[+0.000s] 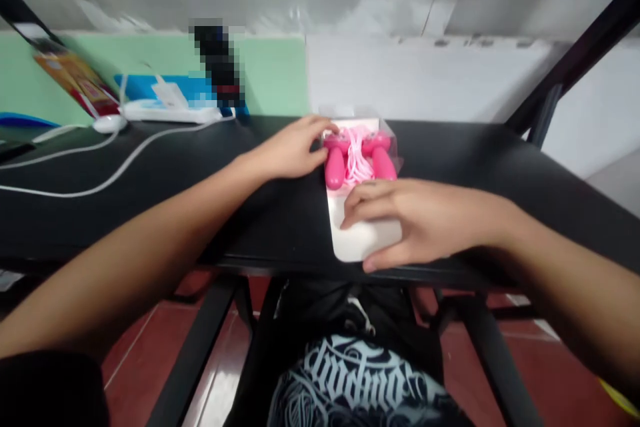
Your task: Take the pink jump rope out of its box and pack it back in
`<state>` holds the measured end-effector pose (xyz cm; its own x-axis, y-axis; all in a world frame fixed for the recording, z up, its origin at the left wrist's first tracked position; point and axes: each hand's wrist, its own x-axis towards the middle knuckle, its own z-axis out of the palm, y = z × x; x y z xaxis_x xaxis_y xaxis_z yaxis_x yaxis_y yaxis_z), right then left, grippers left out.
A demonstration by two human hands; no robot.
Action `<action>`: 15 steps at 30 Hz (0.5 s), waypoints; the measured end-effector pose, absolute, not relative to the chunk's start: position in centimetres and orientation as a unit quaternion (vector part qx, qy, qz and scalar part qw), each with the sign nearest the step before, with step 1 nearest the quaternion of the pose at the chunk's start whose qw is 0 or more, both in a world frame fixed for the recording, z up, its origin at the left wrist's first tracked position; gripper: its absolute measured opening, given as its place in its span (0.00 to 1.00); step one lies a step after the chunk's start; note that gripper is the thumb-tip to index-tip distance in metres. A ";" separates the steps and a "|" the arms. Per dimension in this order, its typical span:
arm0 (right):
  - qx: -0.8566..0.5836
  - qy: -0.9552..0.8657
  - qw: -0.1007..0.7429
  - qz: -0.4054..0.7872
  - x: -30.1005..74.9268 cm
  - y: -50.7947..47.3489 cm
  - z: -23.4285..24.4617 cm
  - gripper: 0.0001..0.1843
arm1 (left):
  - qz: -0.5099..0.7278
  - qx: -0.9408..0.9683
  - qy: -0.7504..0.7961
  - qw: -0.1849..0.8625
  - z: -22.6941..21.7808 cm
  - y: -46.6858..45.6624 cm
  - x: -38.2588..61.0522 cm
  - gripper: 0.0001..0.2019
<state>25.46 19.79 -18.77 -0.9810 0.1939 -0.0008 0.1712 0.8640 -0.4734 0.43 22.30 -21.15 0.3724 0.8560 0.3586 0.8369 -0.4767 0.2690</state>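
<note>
A white card package (pixel 350 243) lies on the black table (pixel 150 200) near its front edge. Under a clear plastic blister at its far end sits a pink skipping rope (pixel 357 157) with two pink handles and a coiled pale pink cord. My left hand (pixel 295 147) rests against the package's far left corner, fingers curled onto the blister's edge. My right hand (pixel 420 223) lies over the near half of the card, fingers bent and pressing it down, thumb at its front right corner.
At the back left lie a white mouse (pixel 110 123), white cables (pixel 100 180), a white and blue device (pixel 170 103) and a tilted orange packet (pixel 75 80). A green and white wall stands behind the table. Black table legs and red floor show below.
</note>
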 end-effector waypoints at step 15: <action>-0.143 -0.953 0.045 0.263 27.8 23.5 -24.2 0.23 | 0.251 0.791 0.557 0.025 -25.3 25.2 2.2 0.15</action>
<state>27.85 23.53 -24.18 -0.9548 0.2971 0.0104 0.2498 0.8208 -0.5137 2.19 25.25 -25.35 0.2535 0.8940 0.3695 0.8689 -0.3783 0.3192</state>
